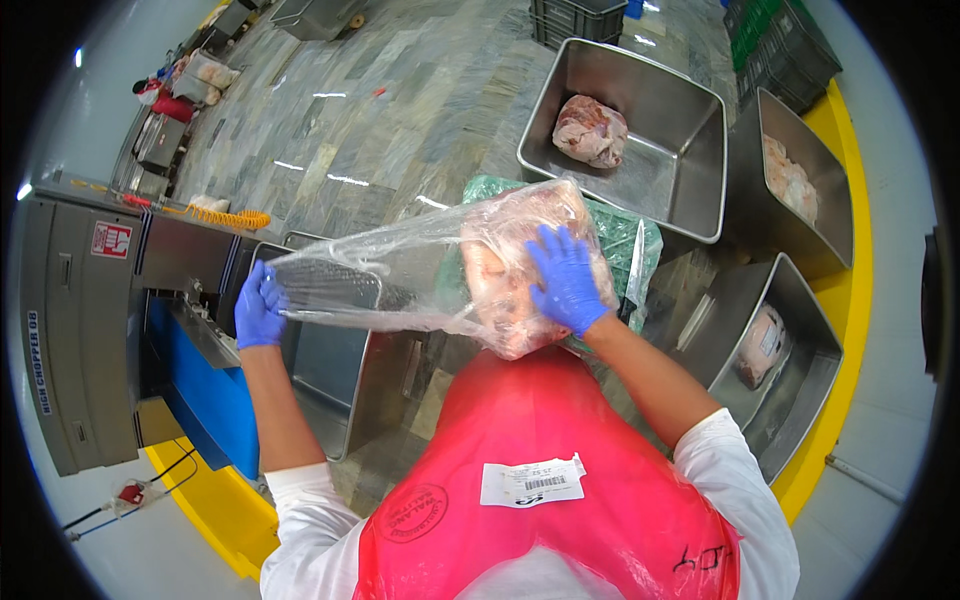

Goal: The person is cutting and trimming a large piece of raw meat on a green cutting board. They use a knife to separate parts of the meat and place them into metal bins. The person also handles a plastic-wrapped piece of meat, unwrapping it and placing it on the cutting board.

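Observation:
My left hand [262, 306], in a blue glove, is closed on the gathered end of a clear plastic bag [375, 270]. The film stretches taut from there to a large pale pink block of meat [492, 275], which it still partly wraps. With fingers spread, my right hand [568, 282] lies flat on top of the block. Beneath the meat is a green plastic-covered surface [620, 232]. A knife [637, 262] lies on it, just right of the block.
Beyond the block stands a metal bin [690, 165] with a piece of meat [591, 131] inside. More metal bins [800, 330] holding meat line the right side. An open metal bin [325, 365] and a grey machine [85, 330] with a blue chute [200, 385] are at left.

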A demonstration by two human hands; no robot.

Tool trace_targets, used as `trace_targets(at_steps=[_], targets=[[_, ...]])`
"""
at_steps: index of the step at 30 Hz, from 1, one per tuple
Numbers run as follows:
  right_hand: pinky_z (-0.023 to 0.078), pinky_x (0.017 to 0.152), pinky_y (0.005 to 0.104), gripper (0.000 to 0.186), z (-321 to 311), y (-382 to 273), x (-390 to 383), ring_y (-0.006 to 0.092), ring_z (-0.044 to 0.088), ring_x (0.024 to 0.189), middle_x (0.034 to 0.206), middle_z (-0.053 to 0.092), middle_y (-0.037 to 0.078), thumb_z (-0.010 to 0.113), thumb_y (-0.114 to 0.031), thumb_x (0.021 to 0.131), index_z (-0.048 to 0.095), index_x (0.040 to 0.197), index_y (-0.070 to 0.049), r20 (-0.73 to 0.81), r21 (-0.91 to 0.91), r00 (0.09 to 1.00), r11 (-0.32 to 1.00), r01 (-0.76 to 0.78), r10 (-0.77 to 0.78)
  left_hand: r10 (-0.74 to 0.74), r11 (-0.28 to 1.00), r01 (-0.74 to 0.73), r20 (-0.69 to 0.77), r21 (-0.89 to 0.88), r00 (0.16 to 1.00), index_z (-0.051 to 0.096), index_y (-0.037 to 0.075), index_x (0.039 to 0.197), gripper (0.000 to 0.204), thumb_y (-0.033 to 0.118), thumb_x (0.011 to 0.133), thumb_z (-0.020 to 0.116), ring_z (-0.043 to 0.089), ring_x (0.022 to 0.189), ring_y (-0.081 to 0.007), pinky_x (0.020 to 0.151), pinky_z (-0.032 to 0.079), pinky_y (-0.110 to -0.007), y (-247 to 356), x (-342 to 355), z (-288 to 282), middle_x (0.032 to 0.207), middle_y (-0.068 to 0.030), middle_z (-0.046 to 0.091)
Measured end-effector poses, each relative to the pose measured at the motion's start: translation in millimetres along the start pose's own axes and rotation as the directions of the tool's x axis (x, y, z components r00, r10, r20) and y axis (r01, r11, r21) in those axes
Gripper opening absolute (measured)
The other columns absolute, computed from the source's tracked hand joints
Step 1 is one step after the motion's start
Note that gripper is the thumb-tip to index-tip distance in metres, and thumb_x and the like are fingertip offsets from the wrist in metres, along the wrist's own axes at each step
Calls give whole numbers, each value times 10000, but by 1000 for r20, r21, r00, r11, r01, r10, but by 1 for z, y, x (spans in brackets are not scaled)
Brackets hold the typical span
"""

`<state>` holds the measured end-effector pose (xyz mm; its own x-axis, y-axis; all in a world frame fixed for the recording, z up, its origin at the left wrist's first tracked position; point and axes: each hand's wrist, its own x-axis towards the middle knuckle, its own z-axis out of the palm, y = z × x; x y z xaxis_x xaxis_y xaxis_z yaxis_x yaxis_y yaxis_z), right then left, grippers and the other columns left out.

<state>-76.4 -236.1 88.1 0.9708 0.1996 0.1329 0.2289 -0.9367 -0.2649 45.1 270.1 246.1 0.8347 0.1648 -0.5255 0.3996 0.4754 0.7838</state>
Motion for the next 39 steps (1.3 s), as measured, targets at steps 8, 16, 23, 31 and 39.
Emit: trace_targets(at_steps=[8, 16, 23, 31, 39], targets=[[468, 1001, 470, 153, 4, -30, 27, 307, 642, 1109, 1063, 709, 107, 586, -144, 911, 720, 983, -136, 129, 176, 866, 871, 459, -483, 603, 640, -377, -133, 669, 787, 681, 57, 1174, 254, 208, 974, 722, 577, 721, -88, 646, 482, -255, -101, -28, -43, 859, -15, 635], [528, 644, 478, 102, -54, -2, -84, 365, 659, 714, 786, 661, 128, 632, -191, 921, 691, 904, -110, 190, 313, 956, 937, 155, -222, 344, 59, -828, 767, 558, 542, 563, 101, 1440, 715, 343, 831, 848, 650, 1181, -379, 1002, 533, -434, -249, -4, 122, 1408, -206, 582], [549, 632, 442, 126, -61, -23, -180, 338, 686, 729, 811, 688, 116, 695, -246, 927, 726, 914, -125, 210, 350, 973, 922, -165, 94, 19, -193, -862, 881, 468, 474, 548, 156, 1437, 727, 540, 854, 751, 674, 1066, -412, 851, 585, -503, -279, 15, 209, 1388, -179, 535], [569, 706, 431, 168, -58, -28, -184, 324, 704, 793, 865, 724, 102, 688, -298, 934, 752, 924, -142, 233, 448, 966, 869, -208, 112, 48, -393, -903, 985, 172, 166, 632, 118, 950, 201, 308, 1007, 603, 682, 730, -384, 634, 550, -496, -265, 78, 223, 850, -148, 666], [567, 740, 433, 283, -31, 1, -203, 368, 714, 822, 911, 745, 172, 709, -337, 915, 774, 941, -62, 415, 477, 885, 778, -408, 210, 645, -235, -640, 610, 732, 461, 633, 68, 864, 316, 330, 1032, 577, 647, 813, -471, 705, 514, -555, -202, 146, 219, 839, -230, 671]])
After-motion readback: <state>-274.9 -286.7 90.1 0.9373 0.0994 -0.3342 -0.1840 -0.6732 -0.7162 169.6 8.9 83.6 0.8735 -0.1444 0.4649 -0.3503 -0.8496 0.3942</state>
